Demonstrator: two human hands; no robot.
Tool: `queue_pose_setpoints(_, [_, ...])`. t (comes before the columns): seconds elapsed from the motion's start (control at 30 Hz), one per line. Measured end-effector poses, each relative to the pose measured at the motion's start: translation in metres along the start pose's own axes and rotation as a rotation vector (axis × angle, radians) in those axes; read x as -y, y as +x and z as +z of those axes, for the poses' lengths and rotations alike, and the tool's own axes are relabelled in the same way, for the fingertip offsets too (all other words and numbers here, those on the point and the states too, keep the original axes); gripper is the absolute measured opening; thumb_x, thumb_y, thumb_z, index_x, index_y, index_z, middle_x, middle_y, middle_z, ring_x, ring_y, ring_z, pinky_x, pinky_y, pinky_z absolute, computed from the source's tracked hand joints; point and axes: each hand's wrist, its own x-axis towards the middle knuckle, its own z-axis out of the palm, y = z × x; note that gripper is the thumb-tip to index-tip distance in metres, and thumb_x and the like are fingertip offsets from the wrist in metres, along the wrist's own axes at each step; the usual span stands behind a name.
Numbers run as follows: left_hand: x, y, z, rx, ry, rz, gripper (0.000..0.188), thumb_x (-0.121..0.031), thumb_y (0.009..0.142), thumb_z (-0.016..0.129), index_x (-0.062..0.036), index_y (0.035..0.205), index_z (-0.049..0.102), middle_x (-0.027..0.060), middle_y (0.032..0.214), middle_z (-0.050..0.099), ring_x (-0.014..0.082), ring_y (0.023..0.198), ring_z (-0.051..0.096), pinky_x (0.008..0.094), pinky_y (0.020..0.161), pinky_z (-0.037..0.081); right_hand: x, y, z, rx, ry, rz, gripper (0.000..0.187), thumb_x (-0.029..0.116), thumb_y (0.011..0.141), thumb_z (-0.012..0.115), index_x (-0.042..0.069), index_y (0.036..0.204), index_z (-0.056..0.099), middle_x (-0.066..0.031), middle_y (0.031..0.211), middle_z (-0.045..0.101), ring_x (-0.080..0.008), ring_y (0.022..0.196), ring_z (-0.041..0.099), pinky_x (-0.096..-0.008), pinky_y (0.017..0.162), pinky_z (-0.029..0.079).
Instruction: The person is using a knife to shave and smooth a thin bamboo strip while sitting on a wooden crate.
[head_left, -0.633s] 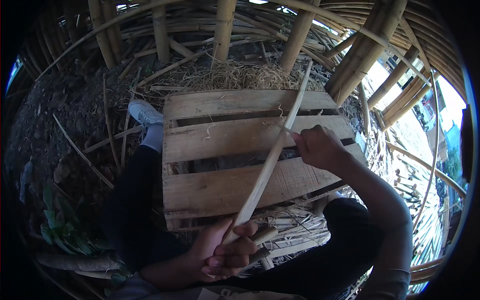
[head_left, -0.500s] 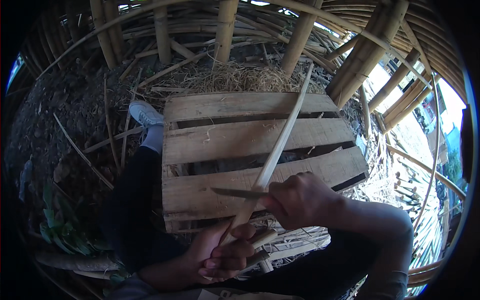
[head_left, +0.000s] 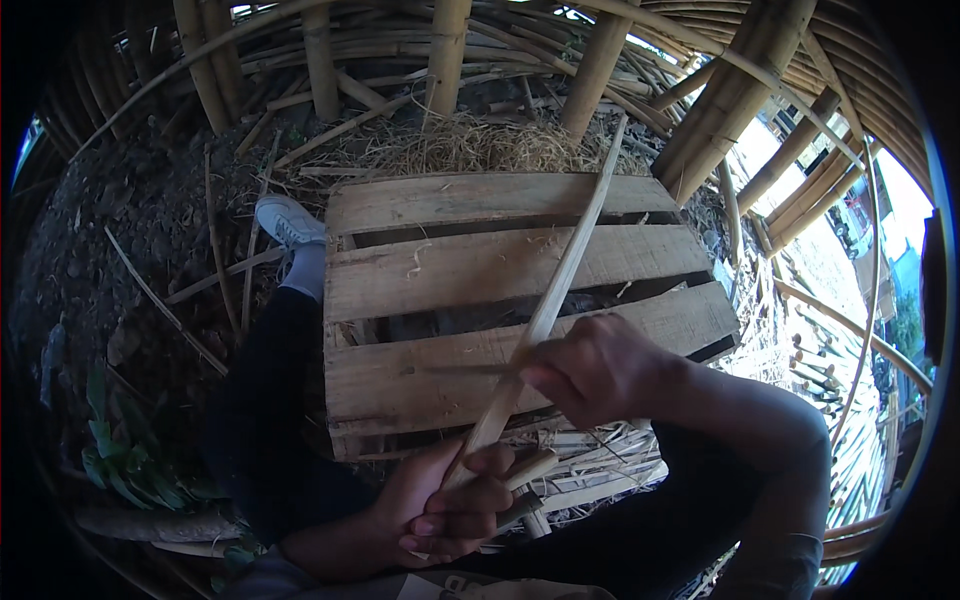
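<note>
A long, pale bamboo strip slants from my lap up across a slatted wooden crate. Its near end is in my left hand, whose fingers are wrapped round it. My right hand is closed on a knife with its handle hidden in the fist. The knife's thin blade points left, lies across the strip a little beyond my left hand, and is smeared by motion. A few curled shavings lie on the crate's slats.
Dry straw-like shavings heap behind the crate, before upright bamboo posts. My shoe rests on the ground left of the crate. Green leaves are at lower left. Cut bamboo pieces lie stacked at right.
My right hand and the knife have moved a little up along the strip, away from my left hand. The left hand keeps its grip in nearly the same place.
</note>
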Motion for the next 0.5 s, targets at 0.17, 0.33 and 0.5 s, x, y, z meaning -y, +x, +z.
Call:
queue_pose_setpoints(0.17, [0.003,0.002,0.000,-0.005,-0.010,-0.005,0.040,-0.045,0.105,0.026,-0.0141,0.084,0.041,-0.0012,0.049,0.034,0.0065,0.031,0.033,0.0191,0.021,0.028,-0.076,-0.017,0.000,-0.100,-0.291,0.251,0.038,0.024,0.097,0.053,0.001,0.070,0.064,-0.0173,0.054,0.058,-0.0324,0.050,0.063,-0.0418,0.050,0.054])
queue_pose_setpoints(0.33, [0.003,0.002,-0.005,0.013,0.041,-0.001,0.040,-0.046,0.105,0.026,-0.0150,0.085,0.040,-0.0010,0.051,0.034,0.0070,0.032,0.034,0.0192,0.021,0.027,0.011,-0.006,-0.004,0.046,0.000,0.016,0.039,0.025,0.096,0.056,0.002,0.065,0.059,-0.0165,0.050,0.056,-0.0342,0.048,0.062,-0.0449,0.050,0.053])
queue_pose_setpoints(0.5, [0.012,0.005,0.008,-0.263,0.349,0.054,0.041,-0.051,0.104,0.027,-0.0152,0.088,0.040,-0.0025,0.052,0.034,0.0061,0.033,0.033,0.0185,0.024,0.027,-0.100,-0.014,-0.011,-0.102,-0.397,0.323,0.044,0.029,0.098,0.052,0.000,0.067,0.064,-0.0186,0.056,0.059,-0.0363,0.054,0.063,-0.0444,0.050,0.053])
